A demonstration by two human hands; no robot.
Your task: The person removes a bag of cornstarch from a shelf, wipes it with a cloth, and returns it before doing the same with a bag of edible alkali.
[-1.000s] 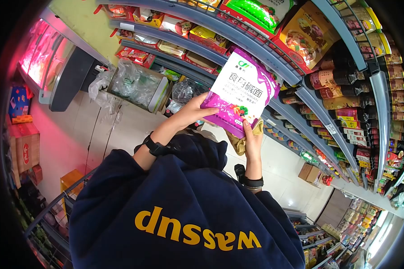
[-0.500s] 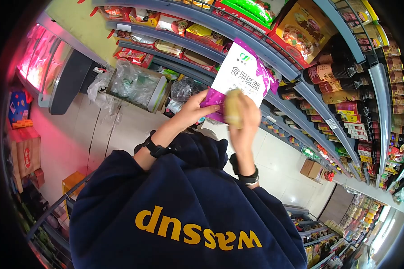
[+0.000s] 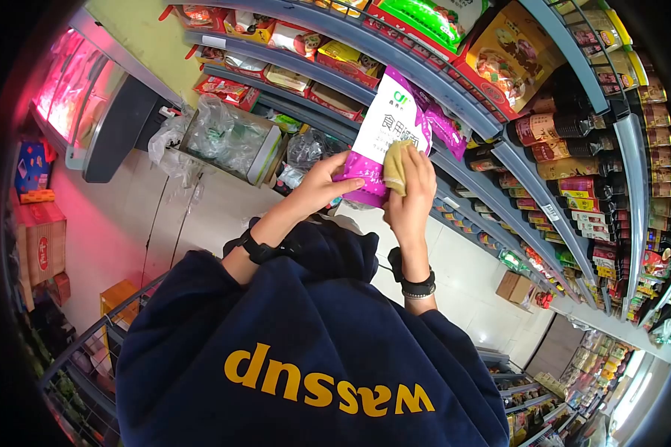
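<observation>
A white and purple packet [image 3: 380, 134] with printed characters is held up in front of the shelves. My left hand [image 3: 324, 185] grips its lower left edge, thumb across the purple part of the front. In my right hand [image 3: 412, 195] is a folded yellowish cloth [image 3: 397, 170], pressed against the packet's lower right front. The fingers of that hand wrap over the cloth and hide part of the print. Just right of the packet, another purple packet [image 3: 446, 128] shows at the shelf edge.
Shelves [image 3: 529, 179] with bottles and jars run down the right side. Packaged food stands on shelves above. A box [image 3: 257, 153] of clear plastic bags sits to the left, near a pink-lit display case [image 3: 74, 82]. A cardboard box [image 3: 516, 289] rests on the floor.
My right hand and the cloth have shifted slightly right on the packet and show more sharply. The packet has turned a little, its right side angled away.
</observation>
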